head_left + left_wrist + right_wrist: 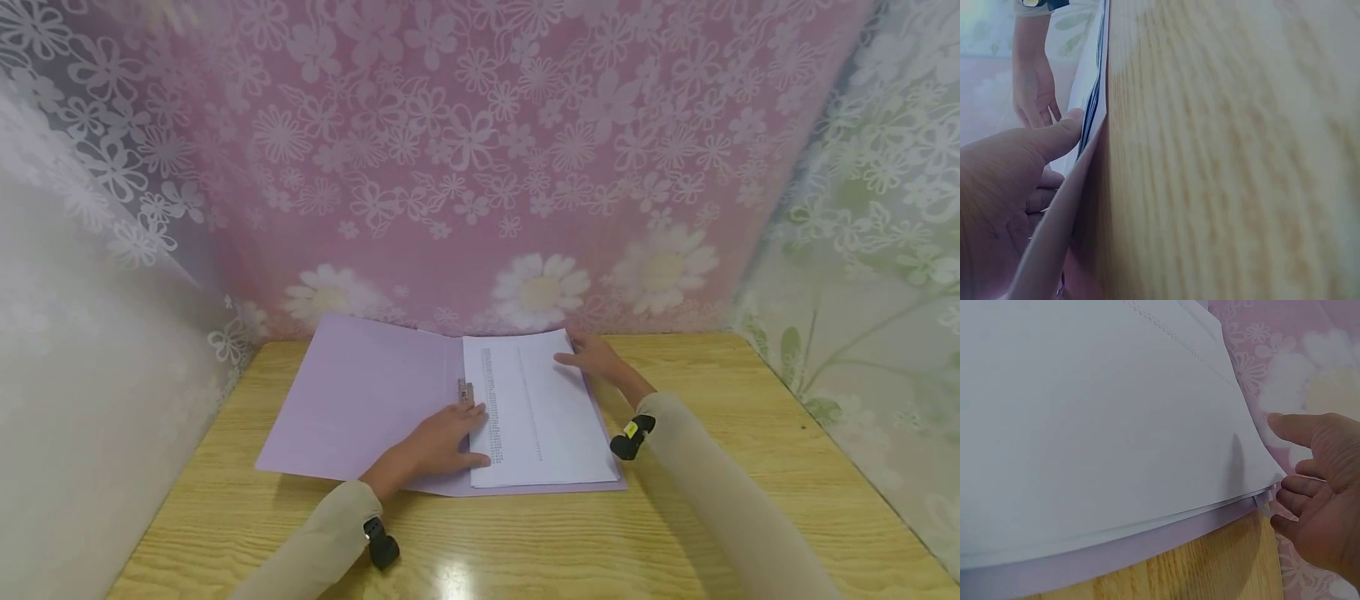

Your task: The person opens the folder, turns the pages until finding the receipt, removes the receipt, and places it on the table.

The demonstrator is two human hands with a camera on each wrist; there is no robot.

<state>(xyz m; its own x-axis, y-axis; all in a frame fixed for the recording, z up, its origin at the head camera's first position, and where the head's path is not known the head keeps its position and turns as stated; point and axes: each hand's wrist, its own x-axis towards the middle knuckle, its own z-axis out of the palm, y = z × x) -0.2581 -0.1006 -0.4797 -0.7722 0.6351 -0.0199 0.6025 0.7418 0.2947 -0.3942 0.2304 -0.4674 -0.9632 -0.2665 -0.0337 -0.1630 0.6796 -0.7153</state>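
Left hand point(441, 439): fingers spread, on papers point(562, 425) at eight o'clock
Right hand point(600, 360): fingers relaxed, touching their one o'clock corner
Folder point(371, 392): beneath papers

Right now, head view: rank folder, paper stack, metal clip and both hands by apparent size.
1. Open lilac folder
2. Paper stack
3. Left hand and right hand: too alike to rank
4. Metal clip
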